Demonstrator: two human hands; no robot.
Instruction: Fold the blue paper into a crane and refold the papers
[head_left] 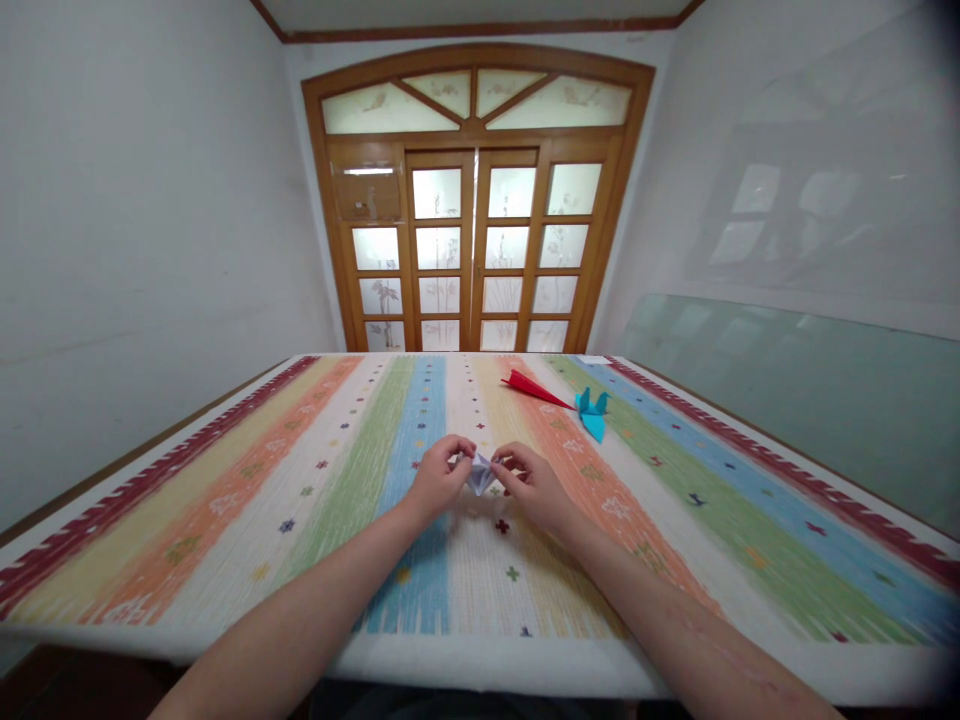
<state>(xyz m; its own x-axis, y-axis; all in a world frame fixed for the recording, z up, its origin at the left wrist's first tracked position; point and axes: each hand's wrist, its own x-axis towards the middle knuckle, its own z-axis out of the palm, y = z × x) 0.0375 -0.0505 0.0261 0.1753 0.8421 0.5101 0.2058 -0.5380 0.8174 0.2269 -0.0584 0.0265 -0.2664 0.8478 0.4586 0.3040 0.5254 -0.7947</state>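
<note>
Both hands meet over the middle of the striped tablecloth [352,480]. Between them is a small piece of folded white paper [480,473]. My left hand [439,478] pinches its left side with fingers curled. My right hand [532,482] pinches its right side. The paper sits just above or on the cloth; I cannot tell which. Most of the paper is hidden by my fingers.
A red folded paper shape [532,387] and a blue folded paper crane [592,412] lie on the cloth farther back, to the right. A glass pane [810,400] leans along the right wall. A wooden door [476,250] stands behind the table.
</note>
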